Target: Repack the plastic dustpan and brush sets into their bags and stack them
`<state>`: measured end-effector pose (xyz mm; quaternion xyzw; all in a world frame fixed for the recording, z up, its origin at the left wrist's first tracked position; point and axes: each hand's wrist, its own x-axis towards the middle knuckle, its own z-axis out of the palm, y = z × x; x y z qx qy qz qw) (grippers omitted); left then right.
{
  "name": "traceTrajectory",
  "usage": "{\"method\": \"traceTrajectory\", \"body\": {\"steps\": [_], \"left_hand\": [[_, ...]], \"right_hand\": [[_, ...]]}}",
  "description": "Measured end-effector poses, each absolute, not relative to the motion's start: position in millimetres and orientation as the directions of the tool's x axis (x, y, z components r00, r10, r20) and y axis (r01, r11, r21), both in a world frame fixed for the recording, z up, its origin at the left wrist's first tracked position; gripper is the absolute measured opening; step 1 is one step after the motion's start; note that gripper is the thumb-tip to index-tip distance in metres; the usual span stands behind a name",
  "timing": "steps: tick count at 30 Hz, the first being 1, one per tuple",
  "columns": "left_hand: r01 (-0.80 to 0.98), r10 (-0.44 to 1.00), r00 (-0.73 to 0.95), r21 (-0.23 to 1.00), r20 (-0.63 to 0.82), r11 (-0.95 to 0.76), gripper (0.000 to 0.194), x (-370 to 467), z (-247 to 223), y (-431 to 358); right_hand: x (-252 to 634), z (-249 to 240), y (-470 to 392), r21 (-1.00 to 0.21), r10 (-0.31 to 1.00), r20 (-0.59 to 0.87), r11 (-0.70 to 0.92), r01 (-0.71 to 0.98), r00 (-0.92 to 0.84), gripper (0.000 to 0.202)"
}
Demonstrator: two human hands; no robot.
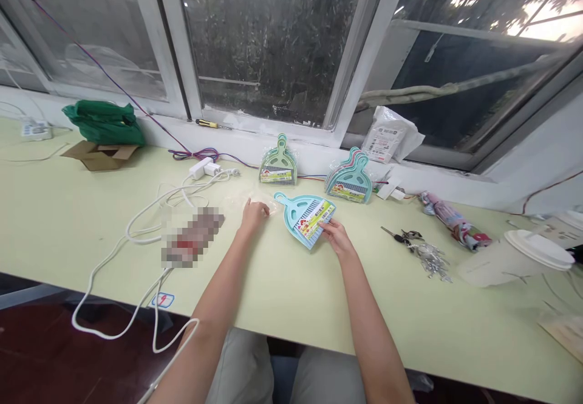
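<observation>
My right hand [336,237] grips a light blue mini dustpan [296,214] by its wide edge, tilted above the table with its handle pointing to the upper left. A printed label card [314,220] lies across its front, over a strip of dark bristles. To the left, my left hand [255,213] is closed with curled fingers on a clear plastic bag [272,202], which is thin and hard to make out. Behind the dustpan, a stack of wrapped green dustpans [279,161] leans at the windowsill. Right of it leans a wrapped stack of blue and pink dustpans [350,176].
White cables [132,225] and a blurred-out item [191,239] lie on the left. A green bag [104,123] sits in a cardboard box [98,155]. On the right are keys [410,243], a folded umbrella [453,220] and a paper cup [510,261].
</observation>
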<state>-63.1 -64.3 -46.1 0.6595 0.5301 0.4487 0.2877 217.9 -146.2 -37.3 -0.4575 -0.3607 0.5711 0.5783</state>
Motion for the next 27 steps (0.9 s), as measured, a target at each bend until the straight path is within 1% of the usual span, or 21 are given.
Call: {"method": "traceTrajectory", "body": {"steps": [2,4,6,7,8,9,11,13,14,15,17,18,20,21,22,24,27], "left_hand": [[0.481,0.968,-0.033,0.853,0.249,-0.203,0.017,-59,-41,-68],[0.543,0.961,-0.151,0.832,0.229,-0.113,0.015,-52,-38,-72],[0.583,0.935,-0.234,0.808,0.267,-0.085,0.018,-43,-39,-76],[0.592,0.921,-0.242,0.798,0.305,-0.109,0.021,-39,-41,-77],[0.594,0.915,-0.218,0.79,0.341,-0.153,0.023,-36,-43,-77],[0.584,0.918,-0.156,0.784,0.364,-0.212,0.023,-34,-45,-77],[0.533,0.926,0.07,0.771,0.371,-0.349,0.02,-35,-49,-76],[0.478,0.89,0.307,0.754,0.338,-0.451,0.014,-36,-48,-73],[0.477,0.873,0.37,0.742,0.317,-0.472,0.013,-37,-47,-72],[0.502,0.877,0.375,0.73,0.299,-0.464,0.015,-37,-46,-71],[0.583,0.922,0.28,0.715,0.267,-0.385,0.022,-34,-43,-71],[0.616,0.941,0.218,0.711,0.258,-0.338,0.023,-31,-43,-72],[0.642,0.953,0.114,0.711,0.279,-0.285,0.014,-23,-44,-77],[0.641,0.948,0.085,0.711,0.308,-0.288,0.009,-19,-46,-80],[0.649,0.939,0.075,0.699,0.335,-0.301,0.011,-15,-48,-83],[0.718,0.928,0.108,0.617,0.358,-0.321,0.02,-9,-50,-90],[0.853,0.93,0.232,0.4,0.285,-0.336,0.025,-7,-49,-94]], "right_hand": [[220,-38,-146,-0.94,0.989,-0.104,-0.064,-0.336,0.103,0.033],[220,-39,-145,-0.937,0.989,-0.099,-0.054,-0.344,0.113,0.032],[220,-40,-145,-0.936,0.988,-0.097,-0.05,-0.35,0.119,0.031],[220,-40,-145,-0.936,0.988,-0.099,-0.051,-0.349,0.12,0.031],[220,-40,-145,-0.936,0.988,-0.101,-0.054,-0.348,0.12,0.032],[220,-40,-144,-0.936,0.987,-0.104,-0.056,-0.347,0.121,0.032],[220,-40,-144,-0.937,0.986,-0.109,-0.059,-0.346,0.128,0.033],[221,-41,-143,-0.935,0.982,-0.112,-0.053,-0.349,0.15,0.033],[222,-42,-142,-0.934,0.98,-0.112,-0.048,-0.353,0.163,0.033],[223,-43,-142,-0.933,0.978,-0.112,-0.042,-0.357,0.178,0.032],[224,-44,-140,-0.931,0.973,-0.115,-0.035,-0.364,0.199,0.031],[224,-45,-139,-0.929,0.972,-0.119,-0.037,-0.367,0.203,0.03],[226,-45,-138,-0.927,0.972,-0.128,-0.047,-0.373,0.197,0.03],[226,-45,-138,-0.926,0.973,-0.129,-0.049,-0.376,0.191,0.03],[227,-44,-139,-0.925,0.975,-0.129,-0.051,-0.377,0.183,0.031],[228,-41,-140,-0.924,0.979,-0.123,-0.054,-0.379,0.162,0.031],[230,-37,-144,-0.926,0.983,-0.139,-0.086,-0.367,0.12,0.028]]}}
